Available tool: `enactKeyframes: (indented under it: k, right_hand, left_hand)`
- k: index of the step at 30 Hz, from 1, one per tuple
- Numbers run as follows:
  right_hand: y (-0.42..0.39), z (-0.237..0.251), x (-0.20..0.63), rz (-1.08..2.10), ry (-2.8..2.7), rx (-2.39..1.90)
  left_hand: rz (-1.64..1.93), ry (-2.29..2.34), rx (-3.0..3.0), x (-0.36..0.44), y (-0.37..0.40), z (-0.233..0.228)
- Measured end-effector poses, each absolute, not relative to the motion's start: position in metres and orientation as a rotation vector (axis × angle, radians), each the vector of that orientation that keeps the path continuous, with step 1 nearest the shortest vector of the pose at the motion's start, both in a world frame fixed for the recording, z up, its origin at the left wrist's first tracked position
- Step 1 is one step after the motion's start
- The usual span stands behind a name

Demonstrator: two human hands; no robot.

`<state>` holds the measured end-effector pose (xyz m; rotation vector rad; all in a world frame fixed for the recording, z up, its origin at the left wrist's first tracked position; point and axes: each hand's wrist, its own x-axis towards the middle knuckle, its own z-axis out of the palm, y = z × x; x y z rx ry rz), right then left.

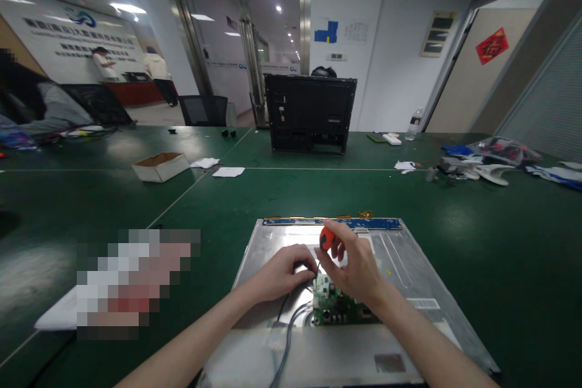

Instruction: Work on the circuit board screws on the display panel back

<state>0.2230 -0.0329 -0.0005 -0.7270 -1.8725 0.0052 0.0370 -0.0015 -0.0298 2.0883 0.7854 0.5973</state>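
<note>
A silver metal display panel (409,279) lies flat on the green table in front of me, a blue strip board (331,222) along its far edge. A small green circuit board (339,308) sits on the panel near its middle, with grey cables (288,324) running toward me. My right hand (357,267) grips an orange-handled screwdriver (325,237), its tip pointing down at the circuit board's left corner. My left hand (284,270) rests on the panel beside the tip, fingers curled near the screwdriver shaft.
A black monitor casing (310,113) stands upright at the back. An open cardboard box (160,166) and white papers (228,171) lie to the left, loose parts and bags (493,160) to the right. A water bottle (414,123) stands far right. People are in the background at left.
</note>
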Motion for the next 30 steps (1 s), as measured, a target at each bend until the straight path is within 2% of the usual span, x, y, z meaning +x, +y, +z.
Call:
enactKeyframes:
  k: [16, 30]
  right_hand:
    - [-0.0345, 0.0010, 0.2250, 0.087, -1.893, -0.682]
    - [-0.0335, 0.0021, 0.2232, -0.015, -1.876, -0.749]
  left_hand:
    - [0.589, 0.785, 2.134, 0.0379, 0.0003, -0.0296]
    - [0.594, 0.808, 2.087, 0.0377, -0.0023, -0.0290]
